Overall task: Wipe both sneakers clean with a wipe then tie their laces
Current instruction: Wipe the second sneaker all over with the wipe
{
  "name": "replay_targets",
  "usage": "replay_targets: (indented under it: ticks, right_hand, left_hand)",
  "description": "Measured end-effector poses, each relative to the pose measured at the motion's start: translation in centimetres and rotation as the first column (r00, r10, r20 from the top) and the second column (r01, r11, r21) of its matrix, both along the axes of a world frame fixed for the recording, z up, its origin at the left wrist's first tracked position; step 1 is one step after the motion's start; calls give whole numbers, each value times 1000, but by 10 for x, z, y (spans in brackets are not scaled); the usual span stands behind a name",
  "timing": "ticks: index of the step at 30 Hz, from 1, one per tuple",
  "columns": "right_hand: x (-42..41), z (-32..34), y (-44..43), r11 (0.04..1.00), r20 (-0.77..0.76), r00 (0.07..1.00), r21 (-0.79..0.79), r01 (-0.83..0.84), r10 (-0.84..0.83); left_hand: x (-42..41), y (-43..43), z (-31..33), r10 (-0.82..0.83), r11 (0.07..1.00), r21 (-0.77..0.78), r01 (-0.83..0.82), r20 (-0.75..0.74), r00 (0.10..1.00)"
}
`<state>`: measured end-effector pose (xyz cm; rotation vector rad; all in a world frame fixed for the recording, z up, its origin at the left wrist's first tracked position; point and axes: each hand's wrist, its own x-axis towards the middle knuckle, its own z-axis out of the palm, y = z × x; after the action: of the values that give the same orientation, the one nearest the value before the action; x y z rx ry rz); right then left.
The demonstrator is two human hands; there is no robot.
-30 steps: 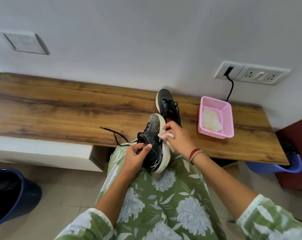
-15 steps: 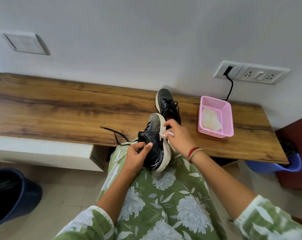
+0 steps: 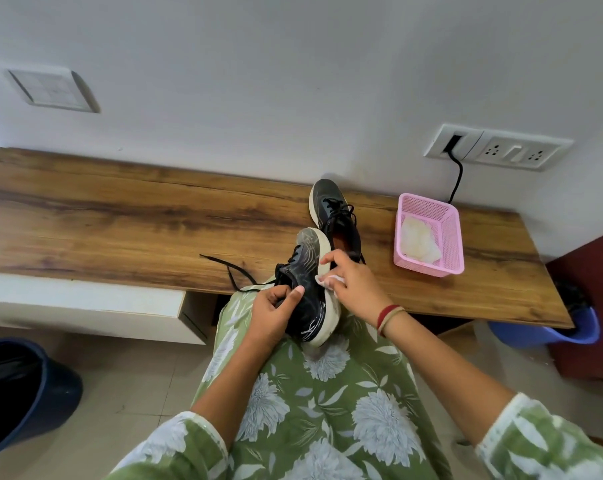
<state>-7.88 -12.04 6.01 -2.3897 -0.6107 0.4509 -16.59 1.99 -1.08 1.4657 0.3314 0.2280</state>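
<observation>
left hand (image 3: 275,315) grips the sneaker (image 3: 307,268); right hand (image 3: 357,289) pinches wipe (image 3: 331,280) against its sole.

Wipe (image 3: 331,280) mostly under the right hand (image 3: 357,289); heel of far sneaker (image 3: 330,206) behind it; bin (image 3: 23,393) partly off-frame left.

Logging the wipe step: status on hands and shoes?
Left hand grips sneaker on lap. Right hand holds wipe against its sole edge. Its lace trails loose; second sneaker sits on desk. Nothing blocking.

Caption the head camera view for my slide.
Left hand holds a black sneaker; right hand presses a wipe to its sole.
</observation>
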Motion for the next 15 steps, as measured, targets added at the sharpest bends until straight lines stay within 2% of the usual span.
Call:
replay_targets:
  ticks: [3, 5, 8, 13, 15]
  right_hand:
    - [-9, 0, -2, 989, 68, 988, -73, -131, 136]
    - [-6, 7, -6, 981, 41, 982, -80, -179, 183]
    - [5, 11, -8, 990, -12, 991, -47, -132, 132]
    - [-22, 7, -6, 988, 103, 984, -70, -141, 147]
    - [-26, 17, -13, 991, 17, 990, -1, -137, 137]
  left_hand:
    - [-1, 0, 1, 1, 1000, 4, -1, -8, 1000]
    - [-1, 0, 1, -2, 1000, -5, 2, -9, 1000]
    - [0, -1, 3, 1, 1000, -30, -1, -10, 1000]
    - [-1, 1, 8, 19, 996, -91, -25, -61, 998]
    - [1, 1, 13, -18, 993, -122, 6, -97, 995]
